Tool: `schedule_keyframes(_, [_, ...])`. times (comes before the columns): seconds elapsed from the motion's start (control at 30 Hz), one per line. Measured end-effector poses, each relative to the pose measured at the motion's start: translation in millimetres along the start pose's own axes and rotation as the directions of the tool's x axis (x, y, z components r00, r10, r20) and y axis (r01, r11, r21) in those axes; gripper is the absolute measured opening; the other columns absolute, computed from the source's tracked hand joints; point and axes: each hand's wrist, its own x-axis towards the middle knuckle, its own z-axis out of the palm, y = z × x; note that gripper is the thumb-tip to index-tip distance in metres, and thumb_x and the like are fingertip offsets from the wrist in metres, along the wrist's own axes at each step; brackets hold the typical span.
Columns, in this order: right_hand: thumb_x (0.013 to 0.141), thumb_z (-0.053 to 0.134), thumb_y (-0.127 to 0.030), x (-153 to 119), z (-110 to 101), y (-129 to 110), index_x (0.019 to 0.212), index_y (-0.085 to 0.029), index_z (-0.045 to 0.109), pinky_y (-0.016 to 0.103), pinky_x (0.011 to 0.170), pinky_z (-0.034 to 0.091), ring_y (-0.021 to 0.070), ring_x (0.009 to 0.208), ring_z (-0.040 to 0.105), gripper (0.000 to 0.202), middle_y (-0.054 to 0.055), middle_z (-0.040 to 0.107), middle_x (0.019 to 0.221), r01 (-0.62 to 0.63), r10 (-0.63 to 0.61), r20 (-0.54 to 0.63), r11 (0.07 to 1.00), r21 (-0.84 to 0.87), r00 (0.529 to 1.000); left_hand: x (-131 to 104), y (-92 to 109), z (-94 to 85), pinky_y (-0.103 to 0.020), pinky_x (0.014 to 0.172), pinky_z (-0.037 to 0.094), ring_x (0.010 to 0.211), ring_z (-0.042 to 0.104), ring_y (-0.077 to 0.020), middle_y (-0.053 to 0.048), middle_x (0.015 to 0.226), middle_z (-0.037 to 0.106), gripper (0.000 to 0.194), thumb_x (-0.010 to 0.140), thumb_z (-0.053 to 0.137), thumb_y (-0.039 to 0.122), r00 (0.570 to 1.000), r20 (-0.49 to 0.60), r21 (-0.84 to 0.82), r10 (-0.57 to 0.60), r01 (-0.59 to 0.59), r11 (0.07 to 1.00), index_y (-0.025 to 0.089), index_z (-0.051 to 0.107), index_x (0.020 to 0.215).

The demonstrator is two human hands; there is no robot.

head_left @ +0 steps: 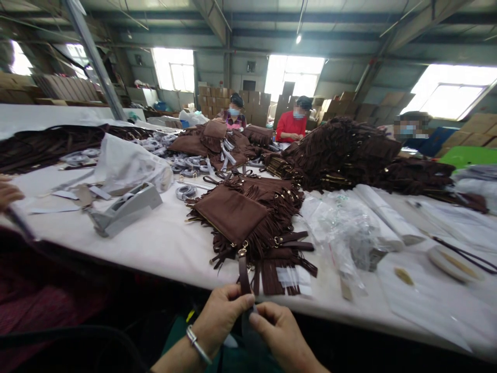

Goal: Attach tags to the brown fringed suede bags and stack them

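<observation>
Left hand (pixel 221 316) and right hand (pixel 277 329) held close together just below the near edge of the table (pixel 155 243), both pinched on the brown strap (pixel 244 277). Strap runs up over the near edge to a clip at the corner of the fringed bag (pixel 233 215), which lies flat on top of a small stack of like bags near that edge.

Risks, as judged:
- Pull on the strap likely to drag the top bag off its stack and over the near edge; nothing pins it.
- Fringe and loose straps (pixel 287 243) hang beside the clip; tangling with the held strap is probable.
- Paper tags (pixel 295 277) lying among the fringe at the near edge could be swept off.

Surroundings:
- Tape dispenser (pixel 124 207) left of the stack, apart from it, with a white plastic bag (pixel 128 163) behind.
- Clear plastic wrappers (pixel 345 228) and rolled white paper (pixel 384 215) right of the stack, crowding that side.
- Large pile of bags (pixel 349 150) toward the far edge; three people seated beyond it.
- Another person's hand (pixel 8 194) at the left edge.
- Cardboard boxes (pixel 213 98) against the back wall.

Nothing lies between the hands and the held strap.
</observation>
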Motion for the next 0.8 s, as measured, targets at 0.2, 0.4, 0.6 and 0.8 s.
schedule_keyframes(0.2, [0.075,0.064,-0.045,16,0,-5,0.064,-0.012,0.065,0.025,0.057,0.036,0.0141,0.060,0.048,0.035,0.001,0.055,0.059,0.023,-0.024,-0.022,0.998,-0.053,0.999,12,-9,-10.3,-0.023,0.053,0.030,0.058,0.042,-0.0102,0.002,0.060,0.050,0.051,0.070,0.066,0.063,1.000,0.000,0.084,-0.006,0.006,0.996,0.012,0.062,0.069])
schedule_keyframes(0.4, [0.074,0.063,-0.050,22,2,-7,0.057,-0.016,0.054,0.023,0.049,0.029,0.0105,0.052,0.038,0.040,-0.003,0.043,0.052,-0.045,0.043,-0.024,0.996,-0.079,0.999,36,12,-15.1,-0.019,0.050,0.026,0.051,0.039,-0.0066,0.006,0.060,0.047,0.052,0.064,0.066,0.066,0.986,-0.086,-0.142,-0.140,0.127,0.982,0.019,0.050,0.075])
schedule_keyframes(0.6, [0.077,0.053,-0.066,36,-5,-1,0.052,-0.020,0.038,0.024,0.040,0.019,0.0083,0.042,0.031,0.055,-0.005,0.035,0.044,-0.050,0.042,-0.075,0.993,-0.107,0.996,40,8,-9.6,-0.019,0.049,0.028,0.050,0.039,-0.0065,0.007,0.055,0.044,0.046,0.054,0.075,0.052,0.983,-0.079,-0.203,-0.164,0.145,0.968,0.019,0.047,0.069])
schedule_keyframes(0.8, [0.070,0.055,-0.073,69,-6,-23,0.052,-0.019,0.046,0.022,0.037,0.017,0.0072,0.036,0.031,0.057,-0.005,0.037,0.038,-0.123,0.111,-0.110,0.987,-0.104,0.988,30,4,-12.7,-0.020,0.047,0.022,0.045,0.035,-0.0059,0.008,0.051,0.043,0.040,0.057,0.071,0.048,0.979,-0.048,-0.152,-0.199,0.190,0.970,0.017,0.053,0.073])
